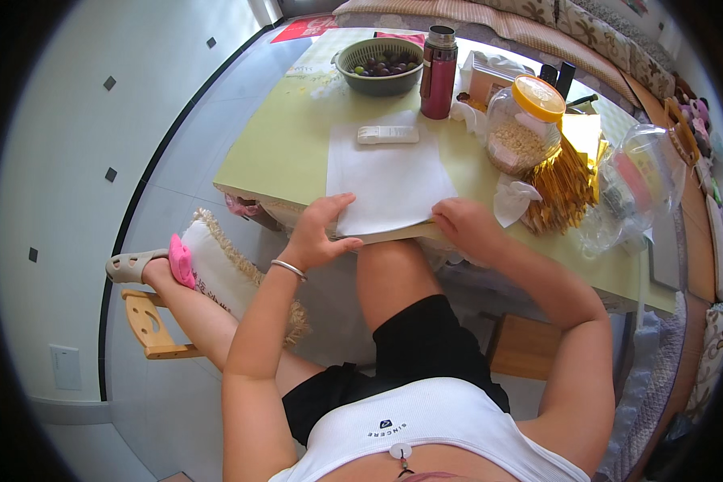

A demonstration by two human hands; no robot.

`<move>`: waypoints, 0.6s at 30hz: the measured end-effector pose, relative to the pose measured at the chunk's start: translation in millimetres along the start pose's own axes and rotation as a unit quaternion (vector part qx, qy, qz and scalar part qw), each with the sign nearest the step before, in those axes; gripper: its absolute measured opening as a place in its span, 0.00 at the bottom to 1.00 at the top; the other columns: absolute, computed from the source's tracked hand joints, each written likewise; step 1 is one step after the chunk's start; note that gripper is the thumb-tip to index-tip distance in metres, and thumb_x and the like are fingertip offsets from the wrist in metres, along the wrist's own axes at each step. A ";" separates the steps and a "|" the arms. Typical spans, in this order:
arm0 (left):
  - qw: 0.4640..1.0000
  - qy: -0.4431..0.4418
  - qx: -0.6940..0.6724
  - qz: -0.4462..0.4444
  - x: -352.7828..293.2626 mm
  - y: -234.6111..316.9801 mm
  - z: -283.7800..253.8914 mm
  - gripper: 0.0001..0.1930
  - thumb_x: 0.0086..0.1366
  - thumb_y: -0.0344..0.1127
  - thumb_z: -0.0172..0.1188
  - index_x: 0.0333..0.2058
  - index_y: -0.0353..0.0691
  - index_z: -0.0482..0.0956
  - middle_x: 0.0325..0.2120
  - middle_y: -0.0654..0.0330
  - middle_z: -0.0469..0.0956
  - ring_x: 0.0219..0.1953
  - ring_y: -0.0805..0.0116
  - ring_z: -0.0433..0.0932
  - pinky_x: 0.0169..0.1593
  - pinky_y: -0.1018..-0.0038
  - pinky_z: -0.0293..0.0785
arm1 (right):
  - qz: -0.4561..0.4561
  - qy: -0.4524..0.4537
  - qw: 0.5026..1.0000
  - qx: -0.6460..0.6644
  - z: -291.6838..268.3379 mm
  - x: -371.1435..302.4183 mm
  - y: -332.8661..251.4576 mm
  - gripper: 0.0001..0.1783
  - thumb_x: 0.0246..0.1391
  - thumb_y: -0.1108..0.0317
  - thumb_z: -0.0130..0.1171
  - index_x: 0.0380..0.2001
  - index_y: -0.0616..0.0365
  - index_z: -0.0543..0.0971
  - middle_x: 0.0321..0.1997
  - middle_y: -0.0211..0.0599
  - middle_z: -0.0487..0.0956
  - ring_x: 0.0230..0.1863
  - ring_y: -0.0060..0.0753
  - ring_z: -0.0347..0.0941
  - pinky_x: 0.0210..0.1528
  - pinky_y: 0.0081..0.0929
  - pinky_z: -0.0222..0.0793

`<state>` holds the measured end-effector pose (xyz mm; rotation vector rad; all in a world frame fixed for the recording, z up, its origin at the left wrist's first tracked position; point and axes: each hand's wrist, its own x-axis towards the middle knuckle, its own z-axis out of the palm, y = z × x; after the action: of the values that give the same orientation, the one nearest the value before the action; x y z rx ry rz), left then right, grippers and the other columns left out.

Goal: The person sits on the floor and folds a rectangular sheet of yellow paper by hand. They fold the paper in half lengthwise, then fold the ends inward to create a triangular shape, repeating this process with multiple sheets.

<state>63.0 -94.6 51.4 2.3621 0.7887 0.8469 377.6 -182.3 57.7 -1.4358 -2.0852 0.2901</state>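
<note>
Head view — left hand (320, 233) splayed, right hand (466, 228) curled — touching white paper (390, 181).

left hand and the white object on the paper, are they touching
Apart. The head view shows the left hand at the paper's left edge, with bare paper between it and the white object farther up.

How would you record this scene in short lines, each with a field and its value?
left hand: thumb and fingers spread, at the left edge of the white paper
right hand: fingers curled, at the paper's near right corner
surface: pale green table
on paper: small white oblong object, toward the far edge
beyond paper: colander with dark round fruit; magenta flask right of it
right side: yellow-lidded jar; gold sheets
</note>
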 end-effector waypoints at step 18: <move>0.954 0.159 -0.083 -0.241 50.7 -38.2 33.5 0.08 0.65 0.34 0.62 0.34 0.34 0.82 0.24 0.55 0.83 0.27 0.64 0.81 0.35 0.70 0.75 | 0.223 0.043 0.948 0.222 11.9 36.3 40.1 0.16 0.57 0.59 0.66 0.32 0.65 0.81 0.27 0.35 0.79 0.30 0.28 0.70 0.37 0.30 0.68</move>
<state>105.1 -42.9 24.9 1.7899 1.3012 1.0373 393.0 -131.8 41.0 -1.5764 -1.4756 0.8046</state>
